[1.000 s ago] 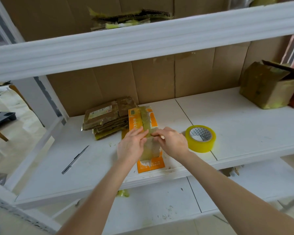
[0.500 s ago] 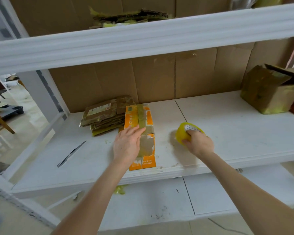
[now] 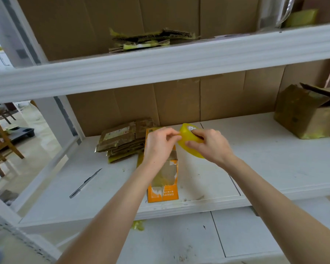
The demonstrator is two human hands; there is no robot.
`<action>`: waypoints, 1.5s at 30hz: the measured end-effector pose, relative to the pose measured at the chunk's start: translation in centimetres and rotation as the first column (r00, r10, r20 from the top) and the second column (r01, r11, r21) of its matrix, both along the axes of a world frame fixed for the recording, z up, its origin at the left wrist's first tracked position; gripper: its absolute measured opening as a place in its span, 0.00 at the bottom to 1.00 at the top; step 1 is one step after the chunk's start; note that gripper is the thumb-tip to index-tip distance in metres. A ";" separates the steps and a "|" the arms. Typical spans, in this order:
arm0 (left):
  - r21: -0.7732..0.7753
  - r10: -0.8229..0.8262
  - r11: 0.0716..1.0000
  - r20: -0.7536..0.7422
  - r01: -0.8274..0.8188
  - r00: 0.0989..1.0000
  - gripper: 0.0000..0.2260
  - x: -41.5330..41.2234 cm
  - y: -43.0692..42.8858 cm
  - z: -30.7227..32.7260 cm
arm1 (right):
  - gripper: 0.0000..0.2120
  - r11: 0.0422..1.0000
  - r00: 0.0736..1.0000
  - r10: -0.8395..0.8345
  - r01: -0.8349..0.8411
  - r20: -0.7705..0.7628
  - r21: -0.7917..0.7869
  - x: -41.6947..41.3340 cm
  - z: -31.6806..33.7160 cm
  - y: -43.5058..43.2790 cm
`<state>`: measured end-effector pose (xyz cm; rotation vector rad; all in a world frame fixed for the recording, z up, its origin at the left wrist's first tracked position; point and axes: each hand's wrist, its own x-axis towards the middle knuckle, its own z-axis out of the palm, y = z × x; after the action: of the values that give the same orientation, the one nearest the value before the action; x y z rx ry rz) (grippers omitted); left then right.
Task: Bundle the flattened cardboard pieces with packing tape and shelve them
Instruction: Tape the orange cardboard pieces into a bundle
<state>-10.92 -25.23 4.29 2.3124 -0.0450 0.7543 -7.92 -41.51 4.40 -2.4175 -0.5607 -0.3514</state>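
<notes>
A flattened orange cardboard piece [image 3: 163, 189] lies on the middle white shelf [image 3: 274, 161], with brown torn patches and tape along it. My right hand [image 3: 210, 145] grips a yellow roll of packing tape [image 3: 187, 140] and holds it in the air above the orange piece. My left hand [image 3: 158, 144] pinches at the roll's edge with thumb and fingertips. A taped bundle of brown cardboard [image 3: 122, 138] lies just left of the orange piece against the back wall. Another taped bundle [image 3: 151, 40] lies on the upper shelf.
A dark pen-like cutter [image 3: 85, 183] lies on the shelf to the left. An open brown box [image 3: 305, 113] stands at the far right. The upper shelf's white beam [image 3: 160, 63] crosses overhead. A wooden chair [image 3: 0, 141] stands beyond the rack at left.
My right hand picked the tape roll off the shelf and brought it up over the orange piece. My left hand left the cardboard and went to the roll's edge.
</notes>
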 end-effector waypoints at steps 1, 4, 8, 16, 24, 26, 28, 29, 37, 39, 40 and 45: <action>-0.038 0.018 0.999 0.015 -0.017 1.000 0.03 0.1 0.4 0.1 | 0.11 1.000 1.000 0.008 -0.008 0.003 0.007 -0.1 0.3 0.3; -0.100 0.059 0.993 -0.004 -0.059 0.998 0.04 0.4 1.4 0.2 | 0.11 0.989 0.998 0.043 -0.038 -0.034 0.144 -0.1 0.7 1.1; -0.228 0.056 0.971 -0.071 -0.071 0.996 0.06 0.8 3.0 0.2 | 0.17 0.871 0.908 0.303 -0.141 -0.289 0.471 0.0 0.8 0.3; -0.566 -0.027 0.824 -0.107 -0.039 0.994 0.07 -0.2 4.4 0.3 | 0.23 0.774 0.775 0.524 -0.259 -0.354 0.578 0.4 0.4 -1.1; -0.669 0.096 0.727 -0.124 -0.154 0.988 0.05 -2.4 3.9 -1.2 | 0.18 0.779 0.682 0.602 -0.387 -0.415 0.494 1.8 0.8 -3.5; -0.693 0.119 0.698 -0.135 -0.179 0.984 0.05 -2.7 3.5 -1.7 | 0.18 0.762 0.636 0.628 -0.388 -0.448 0.518 1.9 0.2 -4.0; -0.694 0.147 0.692 -0.134 -0.199 0.980 0.05 -3.1 3.2 -2.0 | 0.25 0.774 0.639 0.622 -0.417 -0.451 0.477 2.2 0.2 -4.2; -0.699 0.167 0.683 -0.134 -0.213 0.977 0.06 -3.4 3.1 -2.2 | 0.27 0.792 0.665 0.603 -0.429 -0.441 0.435 2.3 0.4 -4.1; -0.737 0.297 0.622 -0.090 -0.264 0.951 0.06 -5.4 4.1 -2.1 | 0.23 0.804 0.660 0.593 -0.461 -0.460 0.375 2.6 -0.6 -6.1; -0.736 0.303 0.622 -0.086 -0.266 0.949 0.05 -5.7 4.5 -2.2 | 0.18 0.724 0.539 0.690 -0.491 -0.484 0.486 2.1 -1.7 -6.4; -0.725 0.304 0.634 -0.088 -0.270 0.948 0.06 -5.9 4.7 -2.3 | 0.20 0.702 0.503 0.711 -0.476 -0.491 0.530 1.9 -2.1 -6.4; -0.692 0.324 0.662 -0.080 -0.286 0.943 0.06 -7.2 5.5 -3.3 | 0.15 0.848 0.723 0.528 -0.425 -0.445 0.316 1.8 -2.0 -6.0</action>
<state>-18.15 -19.76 1.04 1.5702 0.5418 0.8150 -6.13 -47.51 2.45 -1.9544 -0.8249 0.4479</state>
